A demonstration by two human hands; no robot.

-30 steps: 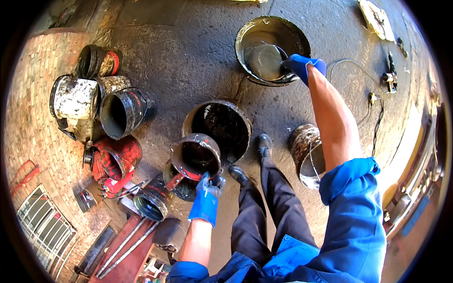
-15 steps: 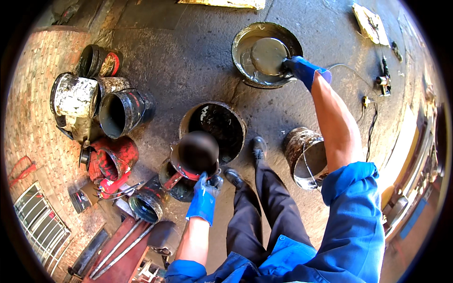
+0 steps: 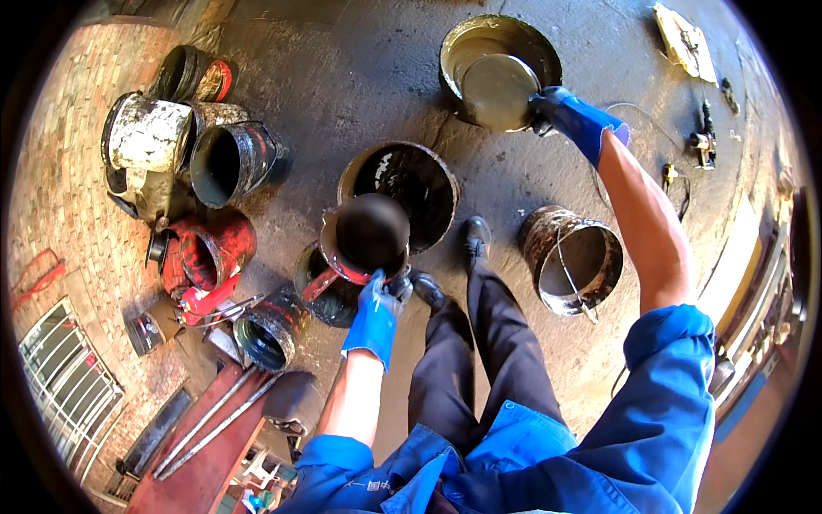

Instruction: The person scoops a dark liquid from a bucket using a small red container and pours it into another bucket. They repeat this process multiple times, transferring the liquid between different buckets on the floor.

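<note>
**oilyrag:** Buckets all over this yard. Left hand [image 3: 377, 313], blue glove, is clamped on the rim of a small dark tin [image 3: 366, 236], tipped over the big black drum [image 3: 401, 193]. Looks like mid-pour to me.

**tinman:** Right hand [image 3: 561, 116] is stretched out, fingers closed on a round lid [image 3: 501, 90] held over the far greenish tub [image 3: 501, 60]. I'd guess the next bit needs that tin kept steady above the drum mouth, boots [image 3: 475, 236] being so near.
</note>
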